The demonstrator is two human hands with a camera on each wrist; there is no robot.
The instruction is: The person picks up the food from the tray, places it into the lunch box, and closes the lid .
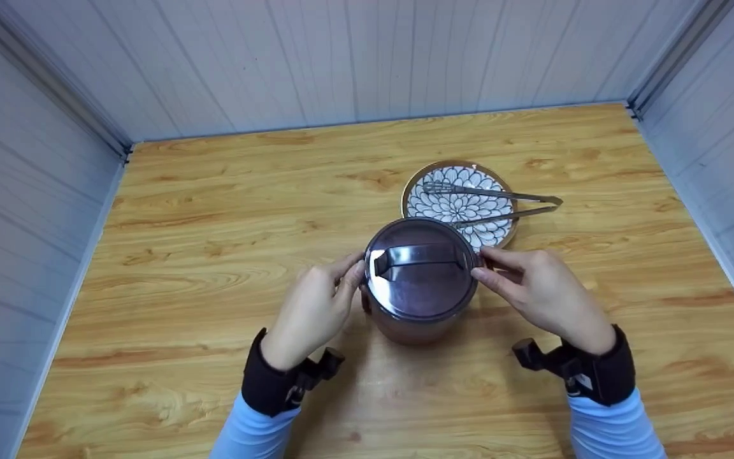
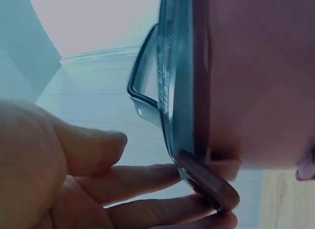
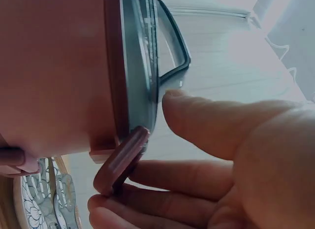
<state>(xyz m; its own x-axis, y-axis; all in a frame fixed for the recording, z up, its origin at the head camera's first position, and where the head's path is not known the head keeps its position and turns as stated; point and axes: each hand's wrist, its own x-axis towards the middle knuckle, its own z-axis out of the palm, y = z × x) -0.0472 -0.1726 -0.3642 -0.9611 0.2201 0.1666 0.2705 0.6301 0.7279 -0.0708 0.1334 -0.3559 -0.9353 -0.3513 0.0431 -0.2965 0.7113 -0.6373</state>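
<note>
A brownish-pink canister [image 1: 415,329] stands upright on the table, topped by a dark see-through lid [image 1: 421,290] with an arched handle [image 1: 421,255]. My left hand [image 1: 313,306] is at its left side, where the fingers touch a side clip [image 2: 209,182] that tilts outward from the rim. The left thumb is apart from the clip. On the opposite side my right hand [image 1: 542,293] touches the matching clip [image 3: 120,162] with nearly straight fingers. Its thumb lies near the lid's edge; contact cannot be told. The canister's inside is hidden.
Behind the canister sits a round plate [image 1: 427,203] with a petal pattern and brown rim. Metal tongs [image 1: 529,198] lie across it, their joined end past its right edge. Pale panel walls [image 1: 354,64] border the wooden table [image 1: 214,255] at the back and sides.
</note>
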